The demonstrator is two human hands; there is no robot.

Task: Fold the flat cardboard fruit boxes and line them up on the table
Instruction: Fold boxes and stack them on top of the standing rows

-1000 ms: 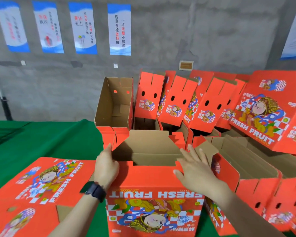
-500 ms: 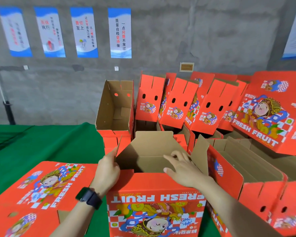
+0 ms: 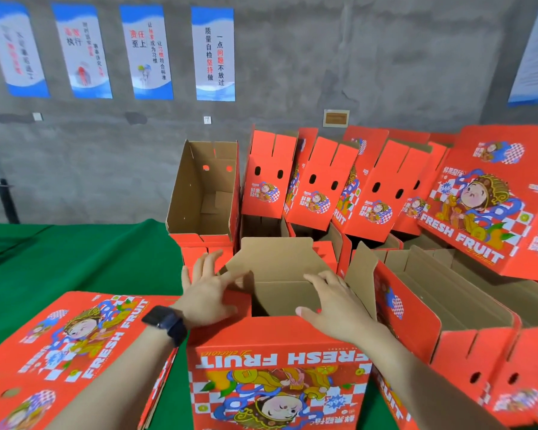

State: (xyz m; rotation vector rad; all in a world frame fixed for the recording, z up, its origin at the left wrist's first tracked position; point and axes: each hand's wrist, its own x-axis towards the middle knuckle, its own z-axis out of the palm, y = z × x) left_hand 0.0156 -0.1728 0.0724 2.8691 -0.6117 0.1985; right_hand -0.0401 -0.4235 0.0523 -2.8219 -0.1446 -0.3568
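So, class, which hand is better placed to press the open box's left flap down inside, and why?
Left. The left hand lies against that flap, with its fingers spread beside it. The right hand rests at the right side of the box, so it would have to cross over.

"FRESH FRUIT" printed, inverted, on centre box [image 3: 280, 358], also lower-left flat box [image 3: 106, 339] and right box [image 3: 463, 240]; upper-centre wall poster [image 3: 213, 54] reads "质量自检坚持做".

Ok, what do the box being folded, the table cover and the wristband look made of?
Box being folded: cardboard, printed red outside, bare brown inside, with creased flaps. Table cover: green cloth, matte, soft folds at its far edge. Wristband: dark, matte, probably rubber or silicone; too small to confirm.
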